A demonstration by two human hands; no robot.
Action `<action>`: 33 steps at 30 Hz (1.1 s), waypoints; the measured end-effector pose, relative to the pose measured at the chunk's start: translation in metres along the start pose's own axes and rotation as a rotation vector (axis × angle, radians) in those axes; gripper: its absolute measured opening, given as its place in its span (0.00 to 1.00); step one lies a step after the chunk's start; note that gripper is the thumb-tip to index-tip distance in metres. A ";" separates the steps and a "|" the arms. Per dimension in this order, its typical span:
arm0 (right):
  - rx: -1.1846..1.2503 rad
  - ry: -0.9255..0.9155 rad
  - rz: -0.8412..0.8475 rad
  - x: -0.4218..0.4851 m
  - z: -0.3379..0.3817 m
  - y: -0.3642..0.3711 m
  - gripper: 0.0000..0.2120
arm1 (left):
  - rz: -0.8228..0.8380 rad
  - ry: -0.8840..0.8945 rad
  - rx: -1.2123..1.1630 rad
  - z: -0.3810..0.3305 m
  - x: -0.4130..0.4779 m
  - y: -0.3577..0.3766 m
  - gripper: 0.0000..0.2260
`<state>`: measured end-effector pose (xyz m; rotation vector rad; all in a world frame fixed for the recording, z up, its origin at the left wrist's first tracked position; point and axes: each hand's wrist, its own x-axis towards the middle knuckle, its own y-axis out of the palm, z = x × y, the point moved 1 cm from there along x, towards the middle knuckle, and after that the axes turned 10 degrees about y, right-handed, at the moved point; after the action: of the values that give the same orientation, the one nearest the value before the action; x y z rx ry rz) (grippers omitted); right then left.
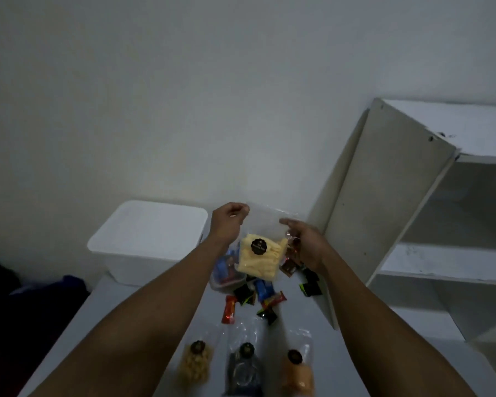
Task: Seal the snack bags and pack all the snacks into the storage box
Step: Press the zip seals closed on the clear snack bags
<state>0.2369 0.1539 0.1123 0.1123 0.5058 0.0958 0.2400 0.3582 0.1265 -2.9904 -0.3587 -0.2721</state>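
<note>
Left hand: fingers pinched shut on the top left corner of a clear plastic bag of pale yellow stick snacks.
Right hand: fingers loosely curled at the bag's upper right edge; whether it grips the bag cannot be told.
Bag: held up above the white tabletop, a round dark label on its front.
White lidded plastic storage box: at the table's far left, lid on.
Small wrapped snacks: scattered beneath the bag.
Three more clear snack bags: in a row at the near edge.
</note>
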 end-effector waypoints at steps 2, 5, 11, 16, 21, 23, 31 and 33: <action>-0.154 -0.079 -0.063 -0.015 0.018 0.018 0.13 | 0.027 0.065 -0.007 -0.020 0.001 -0.018 0.05; -0.438 -0.330 -0.214 -0.032 0.053 0.040 0.21 | 0.053 0.155 -0.010 -0.053 0.008 -0.040 0.05; -0.762 -0.761 -0.255 -0.073 0.135 0.094 0.15 | 0.111 0.385 0.067 -0.116 0.021 -0.071 0.07; -0.903 -0.797 -0.266 -0.098 0.178 0.131 0.08 | 0.119 0.488 0.057 -0.157 0.026 -0.088 0.07; -0.901 -0.834 -0.283 -0.120 0.193 0.148 0.09 | 0.111 0.503 -0.022 -0.182 0.026 -0.097 0.09; -0.903 -0.860 -0.282 -0.126 0.197 0.152 0.08 | 0.103 0.521 -0.041 -0.188 0.025 -0.100 0.10; -0.913 -0.907 -0.266 -0.135 0.205 0.162 0.08 | 0.142 0.561 -0.017 -0.200 0.026 -0.104 0.08; -0.933 -0.916 -0.288 -0.133 0.205 0.162 0.07 | 0.136 0.571 -0.004 -0.201 0.027 -0.104 0.07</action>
<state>0.2111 0.2817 0.3748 -0.8030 -0.4703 -0.0148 0.2074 0.4365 0.3382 -2.7526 -0.0900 -1.0691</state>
